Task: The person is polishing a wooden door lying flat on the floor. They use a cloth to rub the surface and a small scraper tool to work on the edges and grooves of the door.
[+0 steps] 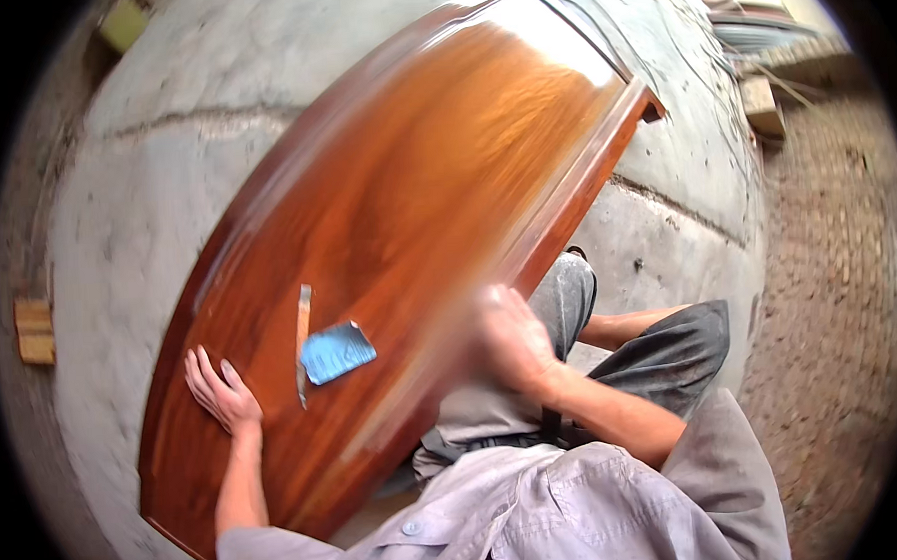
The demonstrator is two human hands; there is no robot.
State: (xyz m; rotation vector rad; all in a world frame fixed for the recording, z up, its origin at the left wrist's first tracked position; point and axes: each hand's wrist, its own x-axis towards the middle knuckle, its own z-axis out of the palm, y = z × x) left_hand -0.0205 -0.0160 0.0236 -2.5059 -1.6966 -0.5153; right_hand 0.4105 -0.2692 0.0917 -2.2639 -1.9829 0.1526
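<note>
Left hand: the left hand (pixel 225 394) is open, laid palm-down on the wooden panel (pixel 385 203), fingers extended and slightly parted.
Right hand: blurred; the right hand (pixel 514 339) is at the panel's raised edge strip nearest the body, and whether it is closed on anything I cannot tell.
Wooden panel: long, glossy, reddish brown, in front of the person, slanting from lower left to upper right over the concrete floor (pixel 189 176).
Blue sheet: the small, creased blue sheet (pixel 338 353) lies on the panel between the hands.
Narrow strip: the thin strip (pixel 303 316) lies lengthwise against the sheet's left edge.
</note>
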